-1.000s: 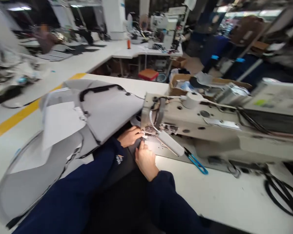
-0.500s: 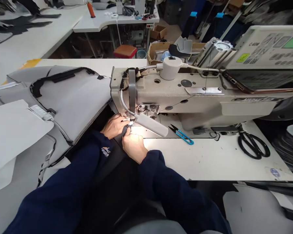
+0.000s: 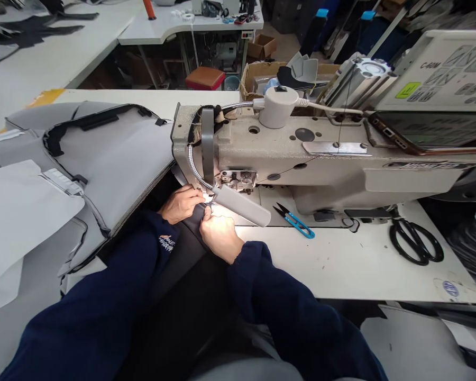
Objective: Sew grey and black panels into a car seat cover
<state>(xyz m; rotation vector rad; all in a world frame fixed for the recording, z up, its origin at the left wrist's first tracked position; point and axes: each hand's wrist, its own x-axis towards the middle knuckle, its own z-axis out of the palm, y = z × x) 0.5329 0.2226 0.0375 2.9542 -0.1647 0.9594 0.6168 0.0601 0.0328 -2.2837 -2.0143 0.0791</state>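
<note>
Under the needle end of a beige sewing machine (image 3: 238,143), dark fabric (image 3: 188,238) lies in both hands. My left hand (image 3: 182,203) is closed on the fabric's left side, fingertips close to the presser foot. Just right and nearer to me, my right hand (image 3: 220,233) pinches the fabric edge with thumb and bent fingers. A lamp (image 3: 243,205) on a bendable metal neck lights this spot and partly covers the needle area. The rest of the fabric hangs toward my lap. Left of the machine head lies a large grey padded panel (image 3: 122,143) with black edging.
Blue thread snips (image 3: 294,220) lie on the white machine table (image 3: 281,264), right of my right hand. Black-handled scissors (image 3: 415,241) rest farther right. A phone (image 3: 396,135) leans by the control panel (image 3: 456,71). Behind stand a red stool (image 3: 205,78) and a cardboard box (image 3: 252,76).
The view has shifted slightly. The fabric between my hands now lies flatter, where before a dark fold stood up at my fingertips. Both hands remain beside the needle.
</note>
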